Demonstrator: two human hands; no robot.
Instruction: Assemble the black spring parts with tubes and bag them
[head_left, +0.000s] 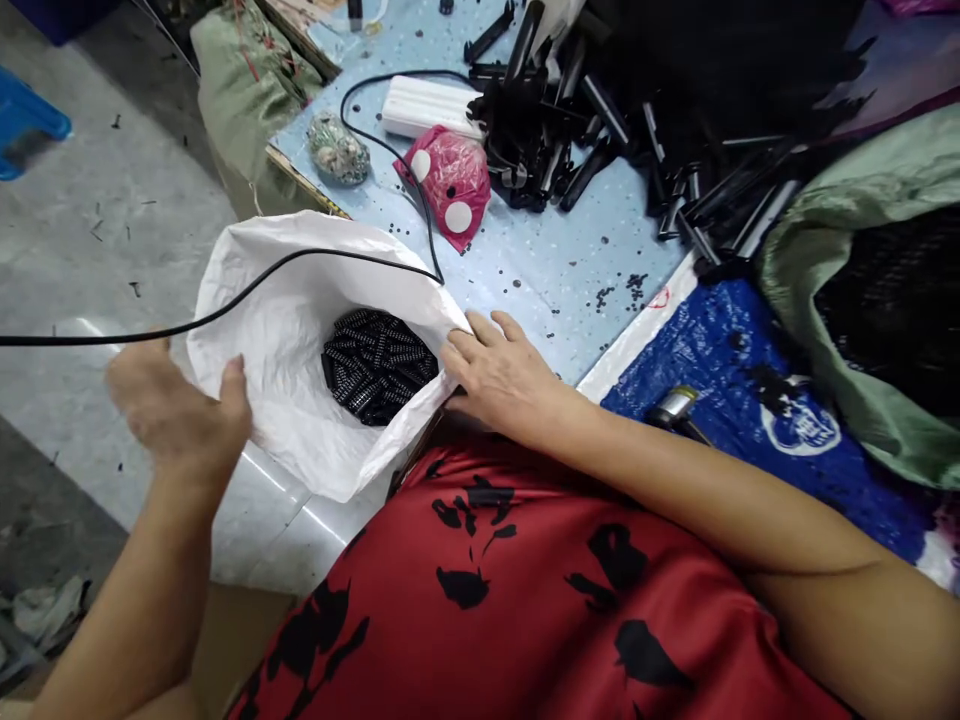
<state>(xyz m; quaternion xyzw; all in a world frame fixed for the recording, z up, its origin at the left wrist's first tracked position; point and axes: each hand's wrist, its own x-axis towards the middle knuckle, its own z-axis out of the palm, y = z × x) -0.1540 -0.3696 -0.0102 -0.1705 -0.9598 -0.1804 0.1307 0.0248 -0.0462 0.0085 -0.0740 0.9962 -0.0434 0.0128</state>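
A white woven sack (255, 300) gapes upward in front of me, with many black slotted plastic pieces (381, 365) lying inside. My right hand (499, 385) is closed on the sack's right rim, its thumb hidden. At the sack's left side is my left hand (176, 405), blurred, with the thumb standing apart from the fingers; it looks open, close to the rim. A black cable (300, 254) runs across the sack's mouth.
On the light blue tabletop (540, 270) lie black tubular parts (555, 120), a white block (431, 105), a pink wrapped bundle (450, 180) and a bag of small bits (337, 150). A green sack (810, 260) stands right, over blue sheeting (675, 350). A blue stool (30, 120) is left.
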